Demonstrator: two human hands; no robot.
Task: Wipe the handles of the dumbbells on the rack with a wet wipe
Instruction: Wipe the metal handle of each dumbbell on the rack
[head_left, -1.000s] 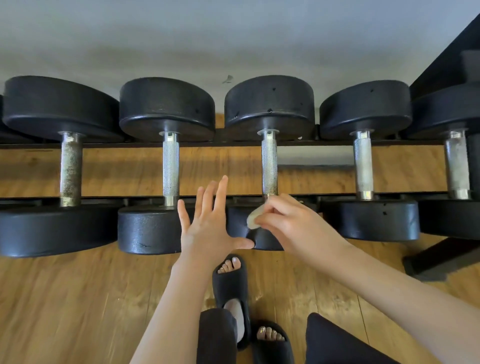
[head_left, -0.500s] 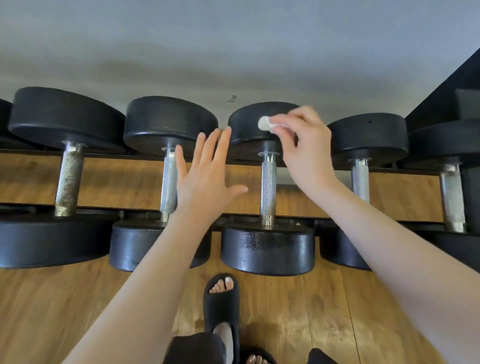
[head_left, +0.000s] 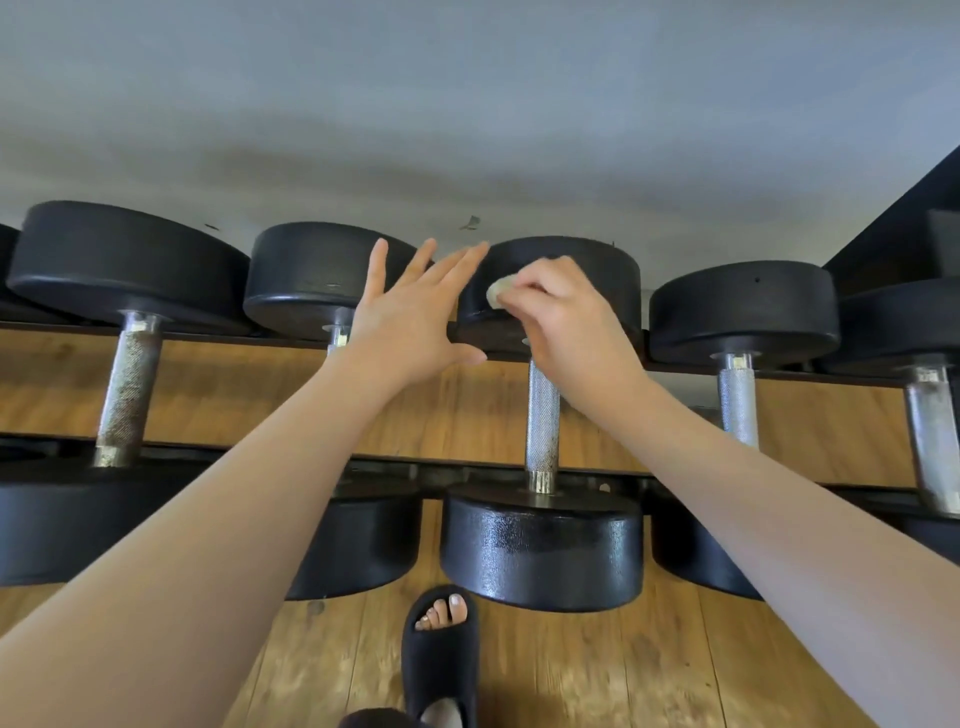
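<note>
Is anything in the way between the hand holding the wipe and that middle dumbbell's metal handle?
Nothing visible. The right hand pinches the wet wipe against the far head of the middle dumbbell, right above its knurled handle. The bar below the hand is bare. The left hand is spread open off to the side, not across it.

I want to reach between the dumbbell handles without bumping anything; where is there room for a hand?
The widest gap shows between the rusty handle and the left hand. Another lies between the middle handle and the next handle, partly crossed by the right forearm. The middle is crowded: right hand with wipe.
</note>
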